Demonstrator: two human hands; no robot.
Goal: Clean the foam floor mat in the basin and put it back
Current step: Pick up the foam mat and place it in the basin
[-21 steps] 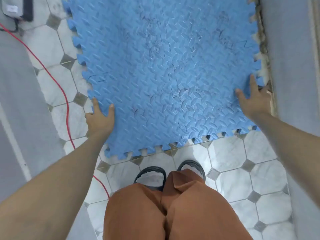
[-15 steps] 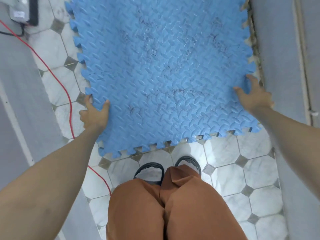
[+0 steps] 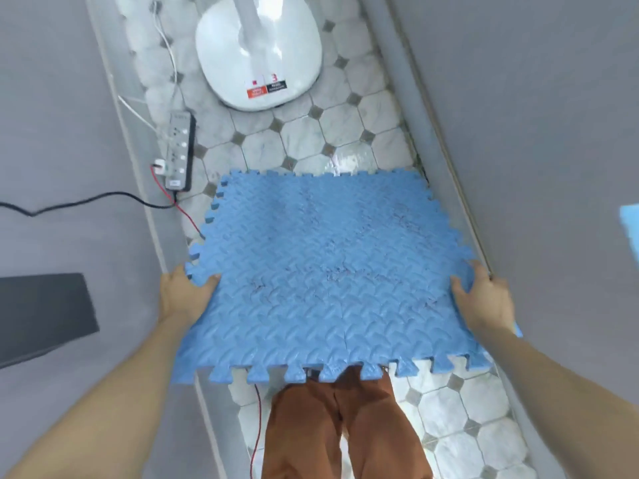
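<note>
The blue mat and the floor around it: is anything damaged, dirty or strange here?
The foam mat carries dark scuffs and scratch-like marks across its middle, so it looks dirty. Beyond its far edge, a glossy, possibly wet patch shines on the tiles, not far from the power strip.

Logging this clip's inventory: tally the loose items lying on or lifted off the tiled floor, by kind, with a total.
Foam mat, blue, gripped by both hands: 1
Power strip: 1
White fan base: 1
Red cable: 1
Black cable: 1
White cable: 1
Total: 6
</note>
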